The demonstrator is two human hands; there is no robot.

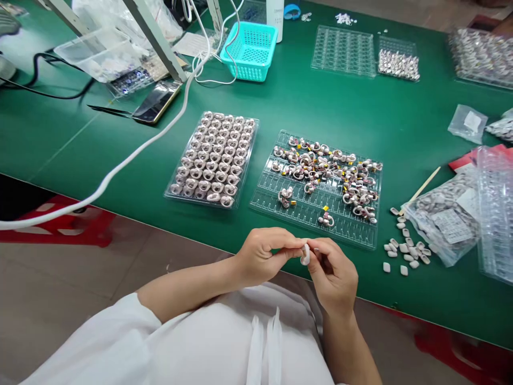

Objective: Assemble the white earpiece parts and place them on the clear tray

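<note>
Pinched between my two hands at the table's front edge is a small pale ring-shaped part (305, 254). The thumb and fingertips of my left hand (266, 254) close on its left side, and my right hand (332, 272) grips it from the right. Fingers hide some of its shape. Just beyond my hands lies a clear plastic tray (268, 200) with many loose pale ring-like pieces (320, 168), some with yellow tabs. To its left, another clear tray (168, 190) holds neat rows of similar pieces (214, 158).
Small pale caps (404, 270) lie loose at the right beside a wooden stick (420, 188) and a filled plastic bag (444, 224). A turquoise basket (248, 53) stands at the back. A white cable (132, 155) crosses the left side, near a phone (156, 102) and tweezers (109, 111).
</note>
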